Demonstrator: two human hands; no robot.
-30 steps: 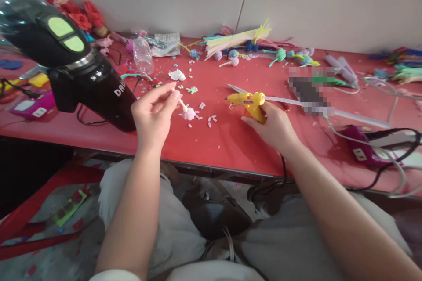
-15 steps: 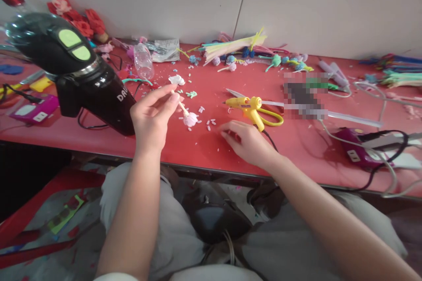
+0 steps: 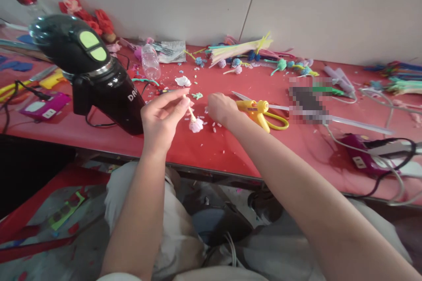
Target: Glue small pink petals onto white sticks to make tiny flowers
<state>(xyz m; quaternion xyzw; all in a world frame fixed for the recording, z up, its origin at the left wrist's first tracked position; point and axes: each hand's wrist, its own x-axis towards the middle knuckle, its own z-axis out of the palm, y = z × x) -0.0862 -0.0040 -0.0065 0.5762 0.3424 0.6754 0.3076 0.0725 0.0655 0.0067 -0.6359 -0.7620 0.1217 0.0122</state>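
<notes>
My left hand (image 3: 161, 118) pinches the pale stem of a small pink flower (image 3: 196, 125) between thumb and fingertips. The flower's head points down, low over the red table. My right hand (image 3: 220, 107) is just to the right, down at the tabletop with its fingers curled in among small pale pieces (image 3: 214, 125). Its fingertips are mostly hidden, so what they pinch cannot be made out. Close by on the right lies a yellow glue gun (image 3: 259, 112), with yellow-handled scissors (image 3: 278, 120) partly under it. A white crumpled piece (image 3: 183, 81) and small green bits (image 3: 197, 95) lie beyond.
A large black bottle (image 3: 112, 92) leans at the left, near my left hand. Fuzzy craft stems (image 3: 240, 50) and small pompom-like flowers line the wall. A clear plastic cup (image 3: 150, 63) lies behind. Purple power strips (image 3: 365, 153) with cables sit on both sides.
My right hand has moved left and away from me, from beside the glue gun to the small pieces, and its fingers have curled. My left hand still holds the flower.
</notes>
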